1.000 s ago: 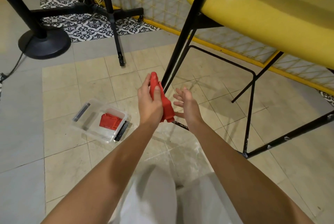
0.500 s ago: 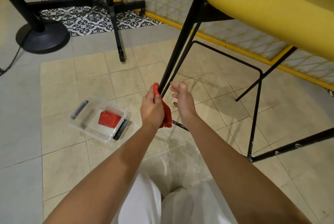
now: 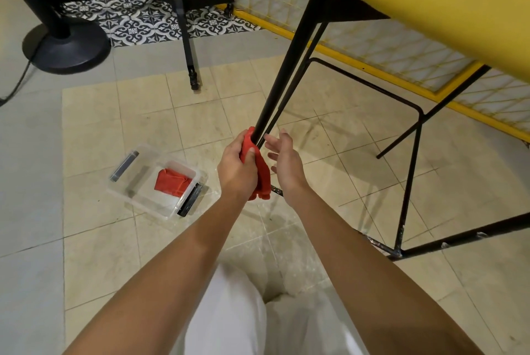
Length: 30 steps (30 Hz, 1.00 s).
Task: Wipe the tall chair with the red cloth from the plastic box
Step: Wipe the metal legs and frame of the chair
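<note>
My left hand clasps the cloth on the chair leg, right hand relaxed beside; wiping barely begun.

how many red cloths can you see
2. One red cloth is gripped in the left hand, against the tall chair's black leg. The other red cloth lies folded in the clear plastic box on the floor. Any beneath it would be hidden.
</note>
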Each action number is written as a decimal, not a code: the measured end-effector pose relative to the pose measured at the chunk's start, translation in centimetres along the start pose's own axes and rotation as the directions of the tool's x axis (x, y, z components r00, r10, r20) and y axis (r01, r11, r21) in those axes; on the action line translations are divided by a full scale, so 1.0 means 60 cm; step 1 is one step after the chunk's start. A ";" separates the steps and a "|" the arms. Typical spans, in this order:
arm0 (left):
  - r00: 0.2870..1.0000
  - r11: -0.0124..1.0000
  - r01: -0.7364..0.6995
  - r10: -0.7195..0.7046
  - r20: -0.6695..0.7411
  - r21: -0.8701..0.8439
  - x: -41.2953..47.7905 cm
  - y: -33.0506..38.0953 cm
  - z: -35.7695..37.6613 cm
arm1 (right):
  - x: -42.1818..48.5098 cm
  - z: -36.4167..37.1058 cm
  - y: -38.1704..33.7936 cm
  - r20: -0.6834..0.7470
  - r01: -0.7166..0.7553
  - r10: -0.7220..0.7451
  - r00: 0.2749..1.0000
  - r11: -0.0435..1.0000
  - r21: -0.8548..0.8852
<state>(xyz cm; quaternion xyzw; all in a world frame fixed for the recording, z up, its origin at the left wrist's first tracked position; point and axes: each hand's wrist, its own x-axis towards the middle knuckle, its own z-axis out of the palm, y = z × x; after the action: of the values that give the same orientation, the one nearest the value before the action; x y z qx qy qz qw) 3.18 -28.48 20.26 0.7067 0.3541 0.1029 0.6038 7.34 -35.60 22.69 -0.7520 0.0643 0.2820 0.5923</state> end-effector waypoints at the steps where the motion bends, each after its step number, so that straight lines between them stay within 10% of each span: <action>1: 1.000 1.000 0.014 -0.014 0.011 0.010 0.002 -0.001 -0.002 | 0.000 0.003 0.001 0.006 -0.005 0.005 1.000 1.000 0.002; 13: 0.993 0.989 -0.118 0.119 0.004 -0.093 0.008 -0.004 -0.008 | 0.017 0.014 0.016 0.044 -0.040 0.041 0.998 0.999 -0.010; 30: 0.995 0.999 0.039 -0.037 0.095 -0.019 0.041 -0.065 -0.017 | 0.040 0.026 0.041 0.022 -0.053 0.053 0.998 0.999 0.012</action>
<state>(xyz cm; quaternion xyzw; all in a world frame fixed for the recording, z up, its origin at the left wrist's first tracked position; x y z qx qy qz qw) 2.93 -26.06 16.24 0.6974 0.3374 0.0613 0.6294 7.71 -34.28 19.18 -0.7431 0.0795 0.3054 0.5900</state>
